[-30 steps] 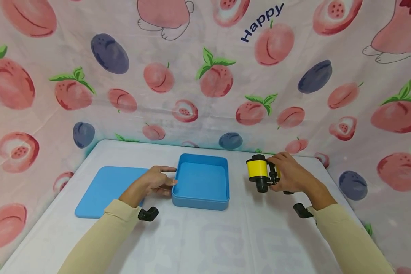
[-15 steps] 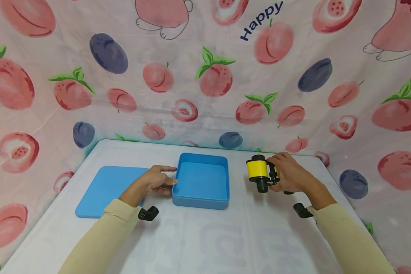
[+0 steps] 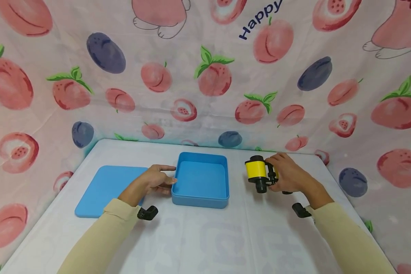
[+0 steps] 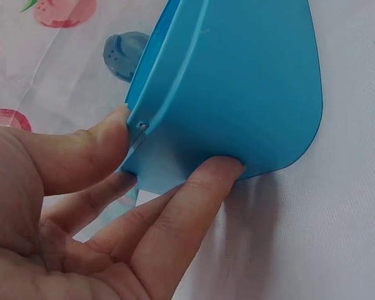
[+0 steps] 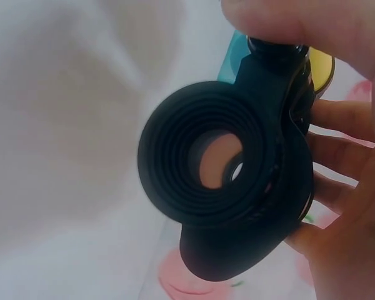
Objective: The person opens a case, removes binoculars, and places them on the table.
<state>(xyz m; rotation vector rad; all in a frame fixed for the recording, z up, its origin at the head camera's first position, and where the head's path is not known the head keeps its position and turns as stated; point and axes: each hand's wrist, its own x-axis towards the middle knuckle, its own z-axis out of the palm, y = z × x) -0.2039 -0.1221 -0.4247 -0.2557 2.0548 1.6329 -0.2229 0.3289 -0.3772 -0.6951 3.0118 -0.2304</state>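
Note:
A blue square box (image 3: 200, 201), open at the top, sits mid-table with nothing in it. At its left side my left hand (image 3: 156, 179) touches it, index finger extended along the wall. The left wrist view has the thumb on the rim and other fingers (image 4: 194, 212) against the wall and lower edge of the box (image 4: 250, 94). Right of the box, my right hand (image 3: 287, 173) grips yellow-and-black binoculars (image 3: 256, 169) by their right barrel. Their black eyepiece (image 5: 219, 156) fills the right wrist view, with the thumb and fingers (image 5: 344, 156) around the body.
A flat blue lid (image 3: 104, 190) lies left of the box, partly behind the left forearm. White cloth covers the table (image 3: 219, 239). A fruit-print curtain (image 3: 185, 64) rises behind and at both sides. A small black device (image 3: 147, 213) is on the left wrist, another (image 3: 300, 210) on the right.
The whole head view has shifted slightly. Neither hand has visibly moved relative to the box, and the binoculars stay in the right hand.

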